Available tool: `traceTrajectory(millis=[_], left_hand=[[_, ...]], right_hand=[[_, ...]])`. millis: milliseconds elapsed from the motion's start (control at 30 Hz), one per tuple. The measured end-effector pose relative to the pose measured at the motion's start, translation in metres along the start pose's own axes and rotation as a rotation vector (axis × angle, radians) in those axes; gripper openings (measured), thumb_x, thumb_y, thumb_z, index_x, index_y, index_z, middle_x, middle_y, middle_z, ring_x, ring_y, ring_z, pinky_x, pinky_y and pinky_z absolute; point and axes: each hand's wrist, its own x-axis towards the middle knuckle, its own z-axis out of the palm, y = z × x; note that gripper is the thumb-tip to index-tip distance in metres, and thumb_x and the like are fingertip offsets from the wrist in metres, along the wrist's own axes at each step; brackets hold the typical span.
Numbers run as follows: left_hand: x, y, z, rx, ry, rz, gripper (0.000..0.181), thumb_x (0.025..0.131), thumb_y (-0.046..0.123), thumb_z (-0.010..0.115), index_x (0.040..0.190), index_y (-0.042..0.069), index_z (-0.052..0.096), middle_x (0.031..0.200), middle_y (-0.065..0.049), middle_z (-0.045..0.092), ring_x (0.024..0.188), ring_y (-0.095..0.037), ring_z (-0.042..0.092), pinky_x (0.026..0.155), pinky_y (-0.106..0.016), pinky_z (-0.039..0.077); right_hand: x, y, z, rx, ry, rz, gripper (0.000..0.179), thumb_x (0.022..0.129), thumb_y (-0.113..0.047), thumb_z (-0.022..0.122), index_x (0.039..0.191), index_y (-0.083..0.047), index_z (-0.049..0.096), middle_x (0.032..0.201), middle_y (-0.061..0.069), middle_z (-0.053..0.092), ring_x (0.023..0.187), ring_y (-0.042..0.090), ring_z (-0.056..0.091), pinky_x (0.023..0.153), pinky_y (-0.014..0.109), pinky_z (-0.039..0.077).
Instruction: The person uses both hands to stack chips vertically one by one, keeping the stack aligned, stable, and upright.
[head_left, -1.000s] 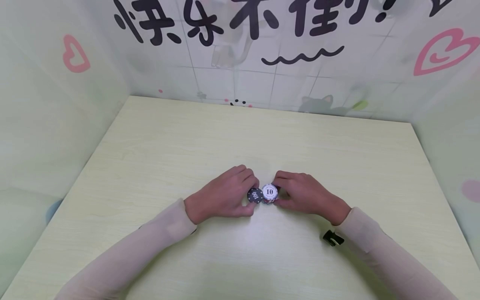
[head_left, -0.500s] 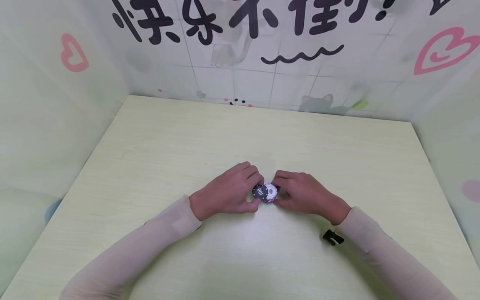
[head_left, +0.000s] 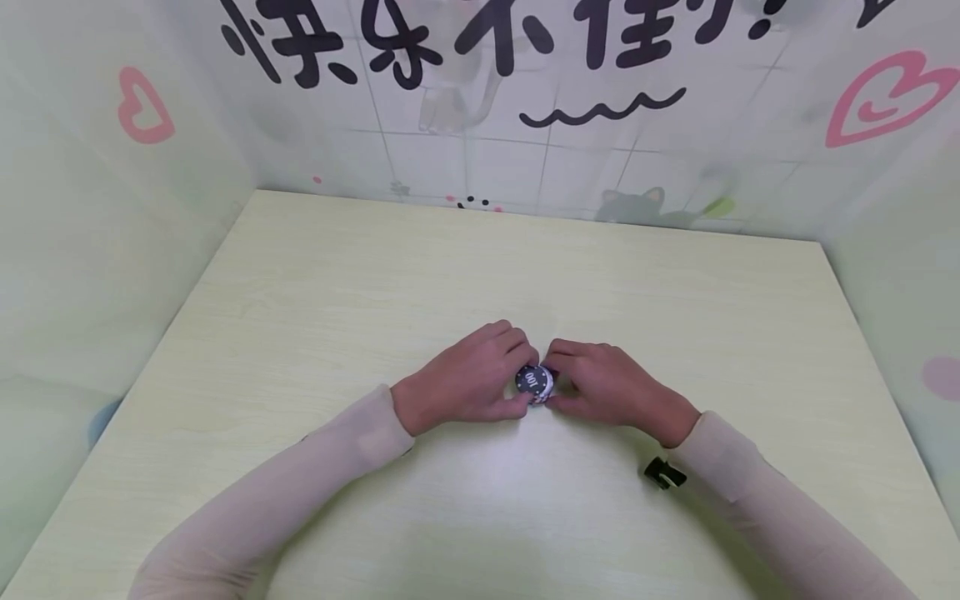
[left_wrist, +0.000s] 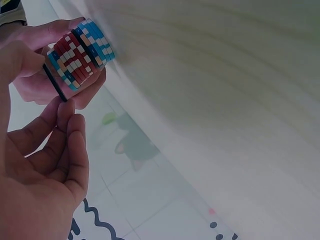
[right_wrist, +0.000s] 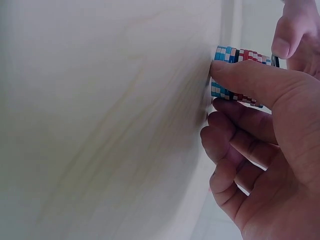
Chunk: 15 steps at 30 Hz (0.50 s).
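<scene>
My left hand (head_left: 483, 379) pinches a black poker chip (head_left: 532, 382) marked 100 between thumb and fingertips. The chip lies flat over the top of a stack of poker chips, a little off to the left, with a sliver of the white top chip showing. In the left wrist view the stack (left_wrist: 75, 57) has blue, red and black bands with white blocks, and the black chip stands edge-on slightly apart from its top. My right hand (head_left: 611, 383) grips the stack from the right, thumb and forefinger on its sides. That grip hides part of the stack (right_wrist: 225, 54) in the right wrist view.
The pale wooden table (head_left: 465, 508) stretches around both hands. A small black clip-like object (head_left: 664, 473) shows beside the right sleeve (head_left: 720, 454). Printed fabric walls (head_left: 465, 158) stand along the table's back and sides.
My left hand has moved right and slightly away from me, carrying the black chip from beside the stack to over its top. The right hand has stayed nearly still on the stack.
</scene>
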Motion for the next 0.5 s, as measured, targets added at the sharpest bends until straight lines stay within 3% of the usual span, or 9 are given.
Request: traceTrajectory(millis=[500], left_hand=[[0.0025, 0.0014, 0.0026, 0.008, 0.003, 0.008, 0.029, 0.093, 0.026, 0.081, 0.109, 0.004, 0.073, 0.101, -0.005, 0.071, 0.092, -0.023, 0.062, 0.087, -0.031, 0.052]], right_hand=[[-0.0005, 0.0001, 0.0007, -0.005, 0.004, 0.001, 0.027, 0.09, -0.02, 0.091, 0.107, -0.008, 0.075, 0.103, -0.004, 0.066, 0.073, 0.008, 0.052, 0.065, 0.025, 0.048]])
